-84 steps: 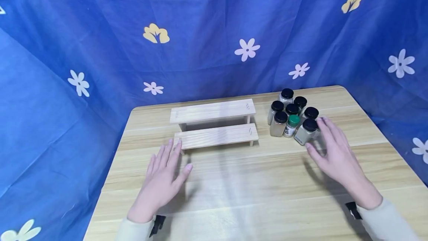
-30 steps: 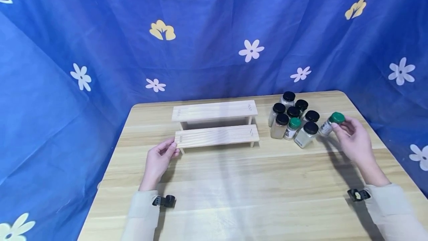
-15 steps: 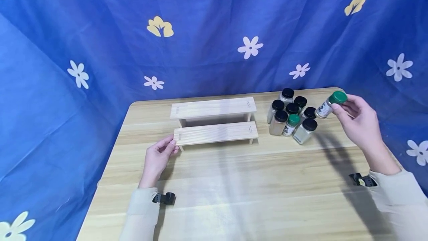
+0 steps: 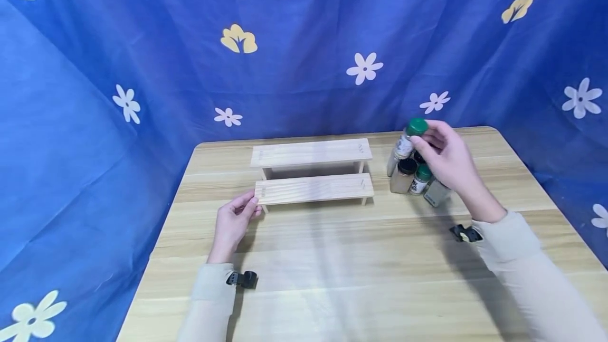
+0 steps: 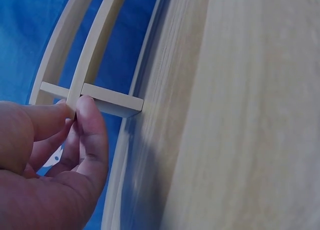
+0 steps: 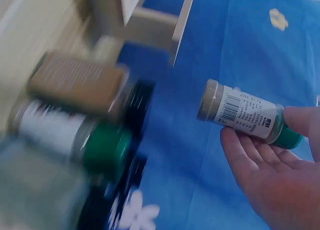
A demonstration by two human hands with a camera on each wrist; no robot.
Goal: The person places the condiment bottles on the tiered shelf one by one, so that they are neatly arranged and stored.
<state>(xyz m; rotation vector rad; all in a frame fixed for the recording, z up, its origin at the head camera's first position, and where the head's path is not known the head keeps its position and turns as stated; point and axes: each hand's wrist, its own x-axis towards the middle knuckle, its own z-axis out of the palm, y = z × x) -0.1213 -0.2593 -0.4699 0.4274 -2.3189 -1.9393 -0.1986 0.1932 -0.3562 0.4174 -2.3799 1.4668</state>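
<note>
The right hand (image 4: 446, 154) pinches a small spice jar with a green cap (image 4: 405, 145) near its capped end, thumb on one side and fingers on the other. Half a second ago this jar was in the air to the right of the jar cluster; now it has been carried leftward and, in the head view, overlaps the cluster's back left part. It is held tilted, base toward the rack, and the right wrist view shows it clear of the other jars.

Below it on the table (image 4: 309, 263), a second green-capped jar (image 4: 420, 181) stands between a black-capped jar with tan contents (image 4: 401, 181) and a pale jar (image 4: 437, 192) partly covered by the hand. More jars behind are mostly hidden by the hand and the held jar.

The left hand (image 4: 234, 225) has its thumb and fingers closed on the left end of the lower tier of a two-tier wooden rack (image 4: 313, 189), the same grip as half a second ago; at the earliest frame that hand was spread flat. The rack stands left of the jars, in front of a blue flowered curtain (image 4: 294, 83).
</note>
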